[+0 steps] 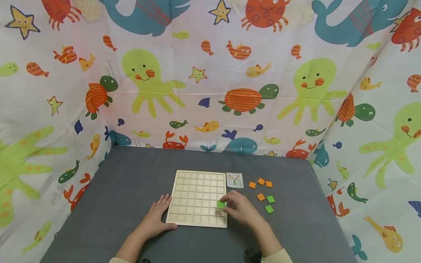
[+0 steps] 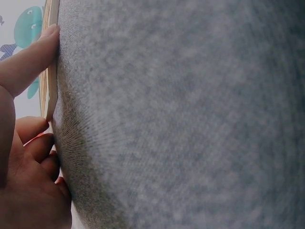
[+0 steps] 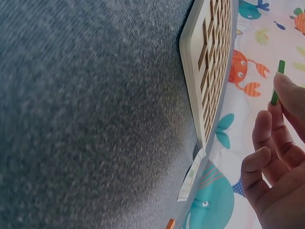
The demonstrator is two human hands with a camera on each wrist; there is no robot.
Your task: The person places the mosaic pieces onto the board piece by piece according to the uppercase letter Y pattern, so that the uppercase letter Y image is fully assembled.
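A pale wooden grid board [image 1: 196, 198] lies flat on the grey table. My left hand [image 1: 155, 216] rests at its near left corner, thumb against the front edge and fingertips along the left side. In the left wrist view the thumb [image 2: 33, 62] touches the board's rim [image 2: 51, 90]. My right hand [image 1: 241, 209] pinches a green square tile [image 1: 220, 204] between thumb and fingers over the board's right columns. The right wrist view shows that tile [image 3: 279, 82] edge-on, apart from the board [image 3: 195, 71]. Beside the board's far right corner lies a small printed pattern card [image 1: 235, 180].
Several orange square tiles [image 1: 261, 197] and two green tiles [image 1: 269, 209] lie loose on the table to the right of the board. A curtain [image 1: 197, 73] printed with sea animals surrounds the grey table [image 1: 138, 175] at the back and sides.
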